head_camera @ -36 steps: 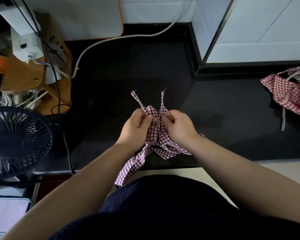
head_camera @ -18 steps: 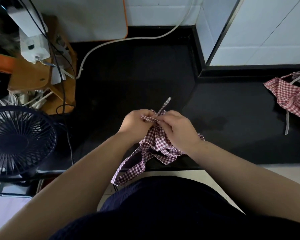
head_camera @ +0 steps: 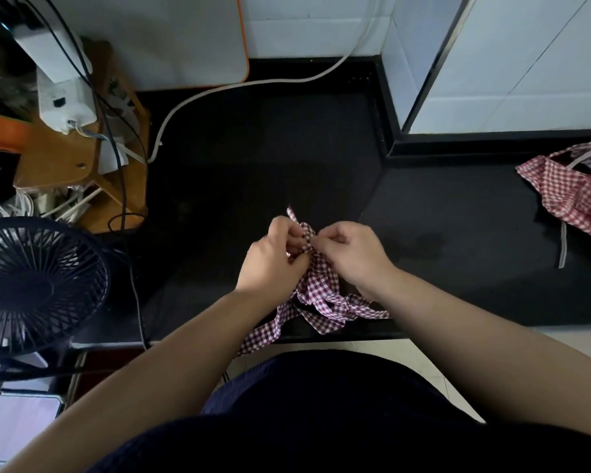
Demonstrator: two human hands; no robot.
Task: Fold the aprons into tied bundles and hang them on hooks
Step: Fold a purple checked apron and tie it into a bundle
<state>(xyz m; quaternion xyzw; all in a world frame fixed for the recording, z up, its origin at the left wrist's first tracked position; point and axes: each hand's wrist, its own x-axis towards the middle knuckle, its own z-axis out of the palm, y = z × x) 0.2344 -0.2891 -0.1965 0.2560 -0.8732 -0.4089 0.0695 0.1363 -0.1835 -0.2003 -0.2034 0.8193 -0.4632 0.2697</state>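
We held a red-checked apron (head_camera: 316, 295) bunched at the near edge of the black counter (head_camera: 253, 186), one strap hanging off the edge toward our lap. Our left hand (head_camera: 273, 257) and right hand (head_camera: 350, 254) were both closed, each pinching the apron's straps at the top of the bundle, knuckles almost touching. Farther right, well apart, a second apron (head_camera: 574, 196) lay loose on the counter. A dark fan (head_camera: 31, 288) stood to the left, a white cable (head_camera: 219, 92) trailing beyond.
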